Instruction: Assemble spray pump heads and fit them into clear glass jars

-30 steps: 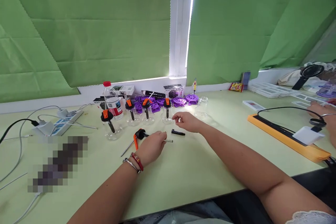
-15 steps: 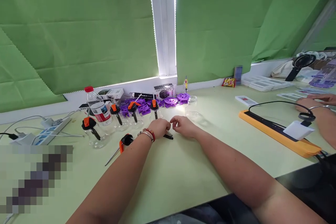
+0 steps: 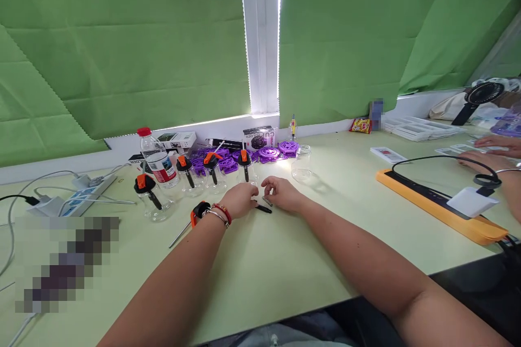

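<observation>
The thin, finely coiled spring [image 3: 267, 201] slants between the left hand [image 3: 239, 200] and right hand [image 3: 283, 194], just beyond a slim black tube [image 3: 264, 209], though I cannot tell whether either hand's curled fingers pinch anything.

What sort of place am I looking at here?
Probably a shared workroom: four glass bottles with black-and-orange tops stand on a long table, purple parts lie farther back, and another person's hands show at the right.
</observation>
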{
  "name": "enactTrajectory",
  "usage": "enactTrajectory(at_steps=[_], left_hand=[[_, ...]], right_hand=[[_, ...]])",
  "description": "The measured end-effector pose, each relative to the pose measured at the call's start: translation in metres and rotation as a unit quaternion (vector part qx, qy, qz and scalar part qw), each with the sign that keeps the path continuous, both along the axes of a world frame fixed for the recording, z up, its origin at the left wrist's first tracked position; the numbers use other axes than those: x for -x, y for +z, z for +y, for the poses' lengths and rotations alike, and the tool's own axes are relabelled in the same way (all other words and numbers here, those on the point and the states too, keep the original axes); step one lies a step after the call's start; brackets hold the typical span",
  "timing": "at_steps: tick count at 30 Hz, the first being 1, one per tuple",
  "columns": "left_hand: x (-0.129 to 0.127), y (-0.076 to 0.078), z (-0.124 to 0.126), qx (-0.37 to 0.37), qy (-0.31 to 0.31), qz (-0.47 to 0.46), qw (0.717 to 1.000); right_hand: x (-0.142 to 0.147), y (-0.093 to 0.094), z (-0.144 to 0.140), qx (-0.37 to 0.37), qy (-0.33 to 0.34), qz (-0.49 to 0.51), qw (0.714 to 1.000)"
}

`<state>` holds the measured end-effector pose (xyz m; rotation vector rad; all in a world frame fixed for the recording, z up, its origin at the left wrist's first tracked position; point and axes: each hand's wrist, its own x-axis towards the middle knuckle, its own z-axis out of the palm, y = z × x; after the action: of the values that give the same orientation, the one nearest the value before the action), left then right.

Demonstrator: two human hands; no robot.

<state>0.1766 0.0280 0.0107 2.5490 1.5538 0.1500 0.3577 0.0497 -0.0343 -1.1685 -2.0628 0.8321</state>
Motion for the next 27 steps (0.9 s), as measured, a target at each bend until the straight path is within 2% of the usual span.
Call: enactTrajectory(at_steps=[7, 16, 27], left_hand=[[-0.005, -0.014, -0.013, -0.005, 0.050, -0.011, 0.999], [-0.005, -0.024, -0.012, -0.014, 0.054, -0.035, 0.998], [-0.007, -0.025, -0.014, -0.029, 0.048, -0.048, 0.997]], right_hand=[[0.011, -0.003, 0.001, -0.047, 0.014, -0.051, 0.998], [0.009, -0.003, 0.001, -0.021, 0.055, -0.007, 0.998], [0.011, -0.005, 0.001, -0.008, 0.021, 0.007, 1.000]])
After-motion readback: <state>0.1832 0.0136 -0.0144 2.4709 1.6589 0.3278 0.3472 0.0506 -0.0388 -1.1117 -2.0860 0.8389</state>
